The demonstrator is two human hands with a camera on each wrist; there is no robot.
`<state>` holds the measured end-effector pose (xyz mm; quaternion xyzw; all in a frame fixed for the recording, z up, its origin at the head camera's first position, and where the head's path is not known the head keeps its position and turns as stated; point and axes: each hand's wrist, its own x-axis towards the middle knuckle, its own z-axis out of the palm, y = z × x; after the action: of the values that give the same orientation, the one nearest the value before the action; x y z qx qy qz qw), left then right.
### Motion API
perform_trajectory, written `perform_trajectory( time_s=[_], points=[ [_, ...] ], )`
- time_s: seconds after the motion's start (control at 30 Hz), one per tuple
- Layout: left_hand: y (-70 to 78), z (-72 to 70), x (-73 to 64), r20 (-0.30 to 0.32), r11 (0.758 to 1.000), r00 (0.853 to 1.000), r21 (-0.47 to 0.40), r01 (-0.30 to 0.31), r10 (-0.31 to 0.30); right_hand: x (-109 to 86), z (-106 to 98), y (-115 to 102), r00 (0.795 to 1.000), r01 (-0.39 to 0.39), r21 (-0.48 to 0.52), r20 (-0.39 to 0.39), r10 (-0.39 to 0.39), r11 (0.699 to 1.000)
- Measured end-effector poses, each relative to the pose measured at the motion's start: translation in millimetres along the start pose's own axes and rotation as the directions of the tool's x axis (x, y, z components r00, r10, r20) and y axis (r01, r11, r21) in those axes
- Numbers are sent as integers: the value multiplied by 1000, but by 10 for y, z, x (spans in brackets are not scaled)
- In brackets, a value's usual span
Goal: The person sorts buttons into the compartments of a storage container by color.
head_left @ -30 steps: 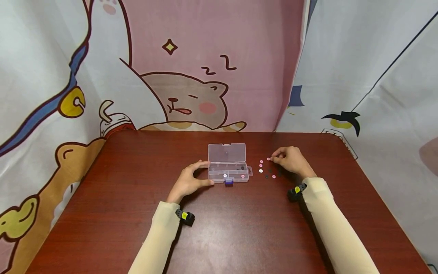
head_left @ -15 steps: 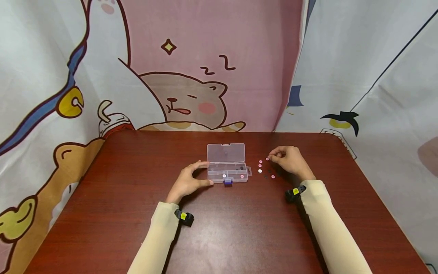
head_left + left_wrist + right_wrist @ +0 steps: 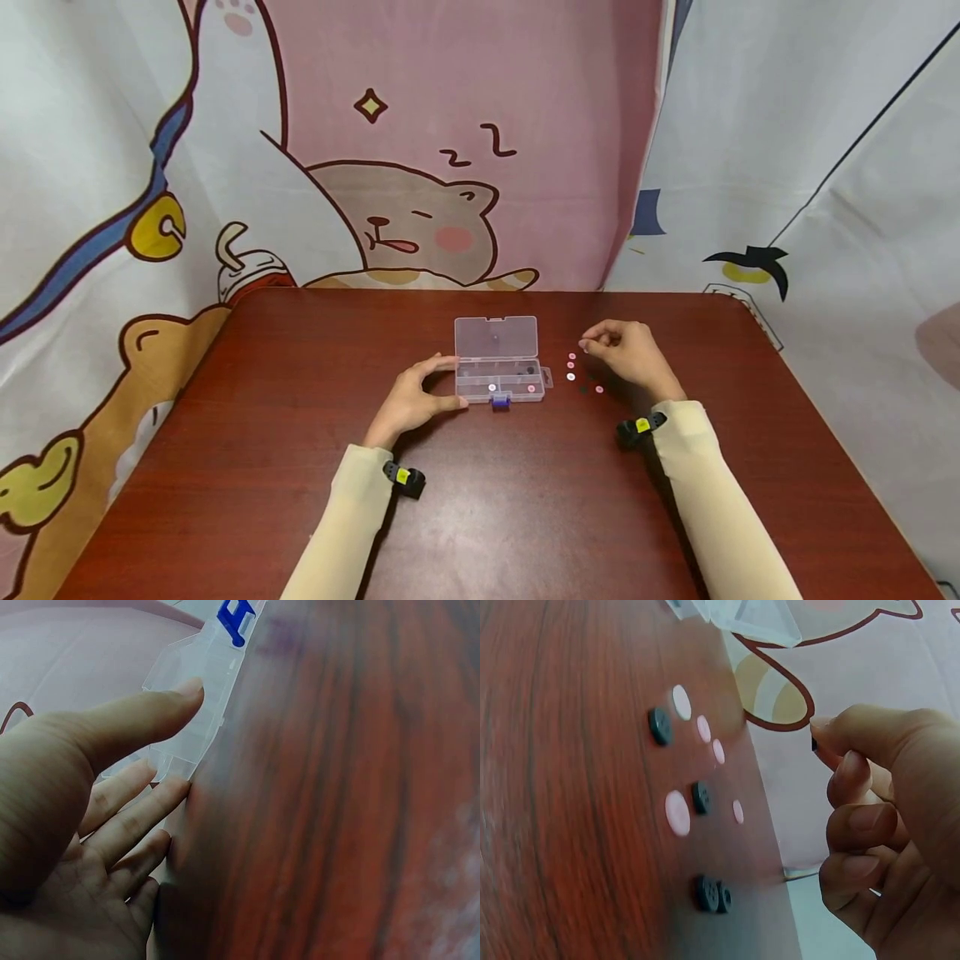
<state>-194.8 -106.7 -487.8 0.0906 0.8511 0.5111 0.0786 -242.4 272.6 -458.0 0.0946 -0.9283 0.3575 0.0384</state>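
Observation:
In the head view a clear plastic compartment box (image 3: 517,392) stands with its lid (image 3: 496,337) raised at the back. It holds a white button (image 3: 492,387), a pink button (image 3: 532,388) and dark ones behind. My left hand (image 3: 411,396) holds the box's left end, thumb at the front corner, index finger at the back. Right of the box, my right hand (image 3: 632,354) pinches a small black button (image 3: 814,743) between thumb and index finger, above the table. Loose on the wood lie a white button (image 3: 682,702), several pink buttons (image 3: 677,813) and several black buttons (image 3: 660,726).
The brown wooden table (image 3: 480,508) reaches back to a cartoon-printed curtain (image 3: 570,167). A blue latch (image 3: 500,402) sticks out at the box's front, and a hanging tab (image 3: 547,377) juts from its right end.
My right hand has shifted slightly left and risen from the buttons with a black one between its fingertips. The left hand and the box have stayed in place.

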Motion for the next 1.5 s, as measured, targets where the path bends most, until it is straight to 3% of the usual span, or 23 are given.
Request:
perform_trajectory(
  time_s=[0.87,1.5],
  points=[
    [-13,7,3,-11,1000,1000,5,3,-2,-4,234,-374,997,71,94,7,-72,993],
    [-16,6,9,-1,1000,1000,7,-7,7,11,368,-634,991,124,106,27,-128,987]
  ],
)
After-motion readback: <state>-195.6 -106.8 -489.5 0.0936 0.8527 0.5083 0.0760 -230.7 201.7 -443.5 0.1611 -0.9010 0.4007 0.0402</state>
